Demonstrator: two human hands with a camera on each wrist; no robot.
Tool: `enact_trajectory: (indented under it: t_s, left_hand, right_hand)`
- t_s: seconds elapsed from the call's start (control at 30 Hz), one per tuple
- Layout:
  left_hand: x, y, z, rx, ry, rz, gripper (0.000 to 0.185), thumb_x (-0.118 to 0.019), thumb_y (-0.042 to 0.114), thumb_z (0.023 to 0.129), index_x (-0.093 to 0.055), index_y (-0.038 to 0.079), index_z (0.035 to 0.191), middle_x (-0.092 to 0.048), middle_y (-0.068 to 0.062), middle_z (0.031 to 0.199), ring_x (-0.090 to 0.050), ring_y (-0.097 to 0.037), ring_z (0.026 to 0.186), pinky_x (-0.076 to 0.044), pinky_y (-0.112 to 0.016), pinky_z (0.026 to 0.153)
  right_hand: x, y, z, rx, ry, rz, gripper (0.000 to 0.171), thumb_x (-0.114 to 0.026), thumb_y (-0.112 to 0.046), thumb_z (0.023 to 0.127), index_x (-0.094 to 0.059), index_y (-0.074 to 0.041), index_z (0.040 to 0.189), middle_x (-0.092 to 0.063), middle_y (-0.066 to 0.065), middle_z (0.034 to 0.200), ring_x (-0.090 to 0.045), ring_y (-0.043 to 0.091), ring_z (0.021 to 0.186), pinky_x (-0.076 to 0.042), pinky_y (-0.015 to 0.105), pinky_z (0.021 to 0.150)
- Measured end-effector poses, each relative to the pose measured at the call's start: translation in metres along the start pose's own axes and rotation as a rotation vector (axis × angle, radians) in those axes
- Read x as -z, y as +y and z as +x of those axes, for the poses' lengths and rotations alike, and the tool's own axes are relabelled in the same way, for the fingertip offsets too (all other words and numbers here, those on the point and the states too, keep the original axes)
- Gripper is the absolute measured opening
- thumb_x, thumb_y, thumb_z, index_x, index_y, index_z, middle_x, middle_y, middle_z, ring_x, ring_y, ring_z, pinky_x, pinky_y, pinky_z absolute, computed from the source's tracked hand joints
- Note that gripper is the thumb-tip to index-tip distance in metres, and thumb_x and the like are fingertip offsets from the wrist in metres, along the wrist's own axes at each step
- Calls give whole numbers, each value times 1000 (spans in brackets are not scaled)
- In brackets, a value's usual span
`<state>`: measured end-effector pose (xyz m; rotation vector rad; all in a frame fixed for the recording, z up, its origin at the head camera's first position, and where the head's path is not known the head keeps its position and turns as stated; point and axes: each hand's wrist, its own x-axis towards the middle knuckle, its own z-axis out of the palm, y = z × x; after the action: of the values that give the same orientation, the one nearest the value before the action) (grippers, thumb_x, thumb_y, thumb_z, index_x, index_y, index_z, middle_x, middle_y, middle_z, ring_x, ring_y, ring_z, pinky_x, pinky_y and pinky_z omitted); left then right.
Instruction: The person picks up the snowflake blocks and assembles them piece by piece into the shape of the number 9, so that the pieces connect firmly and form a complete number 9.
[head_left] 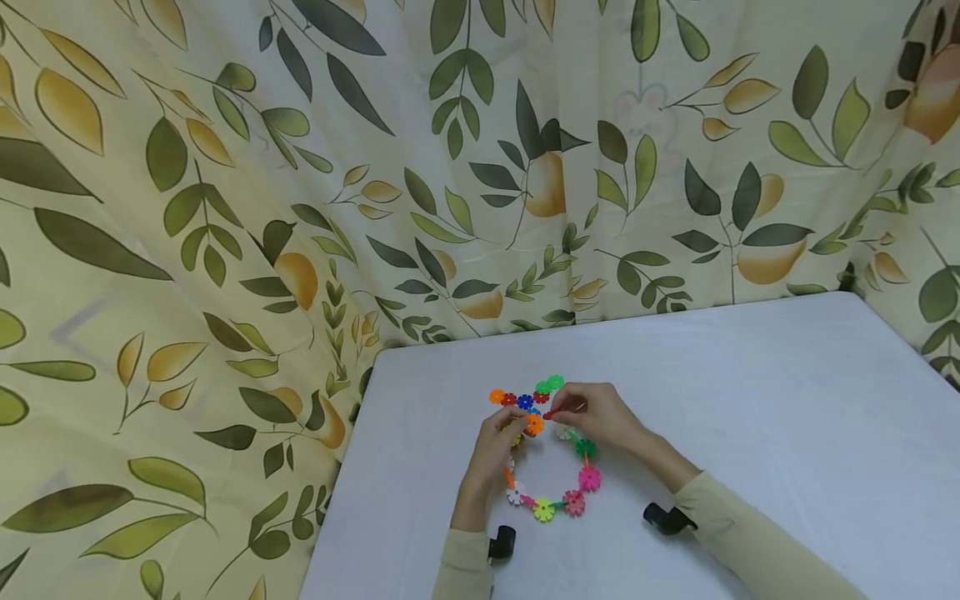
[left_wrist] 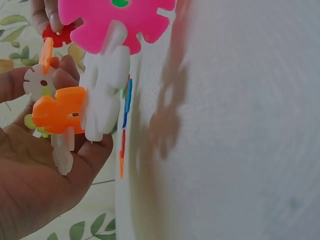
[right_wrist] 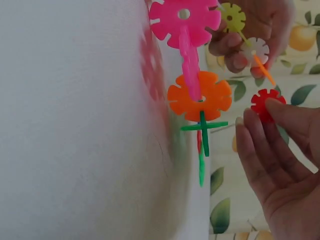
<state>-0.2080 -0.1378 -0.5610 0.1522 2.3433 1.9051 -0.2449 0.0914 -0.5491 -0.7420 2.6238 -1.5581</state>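
Note:
A chain of notched flower-shaped plastic discs curves in a near ring on the white table, in pink, yellow, white, green and orange. My left hand grips its far left end, fingers bent around a white disc with an orange disc standing up from it. Between thumb and fingertips, my right hand pinches a small red disc, edge close to that orange disc. In the left wrist view, white and orange discs of the chain pass in front of the left palm.
Loose discs lie just beyond the hands: orange, blue, red and green. A leaf-patterned curtain hangs behind and to the left of the table. Each wrist wears a black camera mount.

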Motion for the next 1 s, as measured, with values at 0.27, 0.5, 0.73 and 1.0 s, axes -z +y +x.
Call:
enact_trajectory:
  t_s: [0.27,0.5,0.73,1.0]
  left_hand:
    - [-1,-1,1,33,19,-36,25,-60,29,106,-72,7,110,-72,-12,97,-60,-32,86,-47,-29,70]
    - [-1,-1,2,74,23,-65,25,-59,30,107,-70,9,112,-72,-7,96,-60,-27,83,-48,-28,72]
    - [-1,0,1,111,2,-101,23,-57,30,108,-66,10,114,-70,-14,96,-56,-24,75,-45,-26,66]
    - [0,1,2,148,-52,-236,18,-53,24,109,-60,9,115,-61,-13,90,-50,-18,69,-42,-24,60]
  right_hand:
    - [-5,-2,-8,27,36,18,15,-85,-12,89,-75,-24,93,-73,-13,89,-69,8,82,-59,25,77]
    - [-11,-4,-14,65,84,65,19,-86,-7,87,-75,-22,92,-74,-12,88,-71,10,81,-61,28,76]
    - [-17,-7,-18,139,144,44,17,-86,-5,85,-77,-17,90,-73,-13,86,-71,9,78,-61,27,73]
    - [-24,-5,-18,256,225,-14,22,-88,2,80,-77,-17,84,-73,-12,82,-71,4,73,-61,25,69]
